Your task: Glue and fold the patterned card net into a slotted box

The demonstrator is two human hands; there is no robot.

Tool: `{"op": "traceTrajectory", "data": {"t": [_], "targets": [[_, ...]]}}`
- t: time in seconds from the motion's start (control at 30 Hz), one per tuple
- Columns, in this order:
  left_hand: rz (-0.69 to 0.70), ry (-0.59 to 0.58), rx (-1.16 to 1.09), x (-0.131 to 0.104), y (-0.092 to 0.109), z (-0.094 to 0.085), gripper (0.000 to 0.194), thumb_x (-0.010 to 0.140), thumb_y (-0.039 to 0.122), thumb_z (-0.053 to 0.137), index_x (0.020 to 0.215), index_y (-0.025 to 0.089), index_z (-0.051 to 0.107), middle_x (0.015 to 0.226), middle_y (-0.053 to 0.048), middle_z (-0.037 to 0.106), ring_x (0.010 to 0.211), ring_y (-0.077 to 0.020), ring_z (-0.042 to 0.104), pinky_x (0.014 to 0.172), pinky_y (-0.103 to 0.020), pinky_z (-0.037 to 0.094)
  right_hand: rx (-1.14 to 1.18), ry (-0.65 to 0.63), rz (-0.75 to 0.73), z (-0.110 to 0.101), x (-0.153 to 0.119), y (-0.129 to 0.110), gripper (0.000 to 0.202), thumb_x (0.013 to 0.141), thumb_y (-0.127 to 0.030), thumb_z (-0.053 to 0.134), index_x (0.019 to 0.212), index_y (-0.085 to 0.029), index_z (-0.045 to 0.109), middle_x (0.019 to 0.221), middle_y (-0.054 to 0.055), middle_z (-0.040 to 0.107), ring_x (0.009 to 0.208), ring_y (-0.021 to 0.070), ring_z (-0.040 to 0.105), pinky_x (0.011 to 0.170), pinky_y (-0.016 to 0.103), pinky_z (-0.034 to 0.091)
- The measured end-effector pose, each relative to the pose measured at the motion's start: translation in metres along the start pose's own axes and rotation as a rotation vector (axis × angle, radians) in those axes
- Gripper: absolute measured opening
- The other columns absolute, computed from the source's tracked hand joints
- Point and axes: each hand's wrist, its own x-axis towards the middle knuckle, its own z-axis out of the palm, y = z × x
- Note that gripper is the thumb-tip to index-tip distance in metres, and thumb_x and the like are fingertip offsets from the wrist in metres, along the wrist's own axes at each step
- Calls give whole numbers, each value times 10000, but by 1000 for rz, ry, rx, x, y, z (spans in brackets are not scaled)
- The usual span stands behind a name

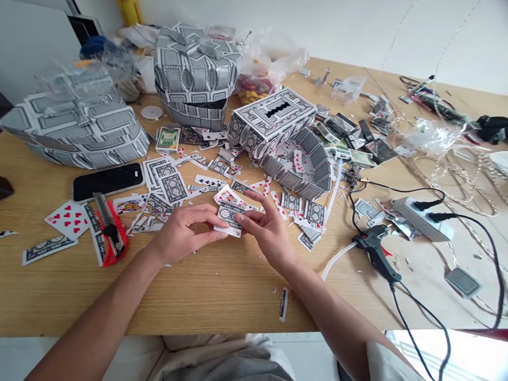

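Between my two hands, above the wooden table, is a small folded playing card piece with a dark patterned back (230,214) and a white lower edge. My left hand (188,227) pinches its left side between thumb and fingers. On its right side, my right hand (265,224) holds it with the thumb on the patterned face and the fingers spread behind. Red-marked cards (229,196) show just behind the piece. Cut and whole cards (172,186) lie scattered around, and a red box cutter (114,234) rests to the left.
A black phone (109,181) lies at the left. Behind stand woven card structures (195,73) and a card box with a slot (273,118). At the right are a glue gun (377,252), a power strip (424,220) and loose cables. The table's front edge is near my forearms.
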Motion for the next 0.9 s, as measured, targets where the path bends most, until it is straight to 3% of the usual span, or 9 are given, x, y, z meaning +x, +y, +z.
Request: {"op": "traceTrajectory", "data": {"t": [0.1, 0.23, 0.37, 0.5, 0.7, 0.77, 0.9], "targets": [[-14, 72, -2, 1, 1, 0, 84, 884, 245, 856, 968, 247, 857, 931, -36, 792, 854, -168, 734, 823, -283, 572, -32, 6, -85, 3, -3, 1, 508, 919, -498, 822, 1297, -305, 542, 764, -46, 732, 691, 154, 683, 692, 302, 583], [-65, 139, -67, 1, 1, 0, 121, 864, 237, 864, 985, 246, 861, 946, -41, 794, 892, -178, 738, 825, -280, 597, -105, -17, -158, 6, -7, 2, 328, 999, -526, 715, 1189, -267, 651, 888, 0, 733, 806, 163, 718, 813, 345, 633], [-187, 93, -181, 1, 2, 1, 161, 843, 265, 875, 1001, 239, 861, 1026, -56, 803, 957, -195, 756, 831, -276, 626, -64, 20, -222, 6, -5, 1, 449, 974, -477, 769, 1353, -319, 589, 959, -2, 745, 868, 168, 707, 813, 326, 625], [-261, 41, -224, 1, 6, 2, 135, 875, 299, 836, 985, 223, 854, 1009, -54, 802, 910, -184, 755, 798, -262, 619, -65, 47, -286, 3, -3, 3, 365, 973, -442, 781, 1274, -309, 623, 953, -6, 743, 835, 156, 683, 774, 299, 588], [-317, 35, -177, 0, 4, 3, 183, 951, 347, 733, 1024, 197, 808, 956, -63, 808, 806, -186, 740, 727, -283, 588, -221, -37, -177, 0, -6, 1, 369, 967, -503, 768, 1241, -257, 752, 1171, 72, 761, 986, 209, 693, 856, 344, 570], [-335, 74, -164, -1, 1, 3, 175, 953, 340, 723, 1035, 194, 771, 949, -61, 800, 802, -183, 732, 709, -277, 571, -221, -40, -151, 1, -6, -1, 356, 948, -517, 783, 1169, -238, 770, 1151, 76, 764, 977, 212, 692, 844, 344, 564], [-371, 121, -213, -1, -2, 5, 268, 910, 298, 773, 1117, 213, 625, 1008, -43, 794, 850, -170, 735, 703, -241, 543, -191, -4, -141, 1, -4, 1, 325, 877, -498, 859, 951, -206, 737, 928, 42, 741, 810, 172, 662, 736, 314, 534]]}}
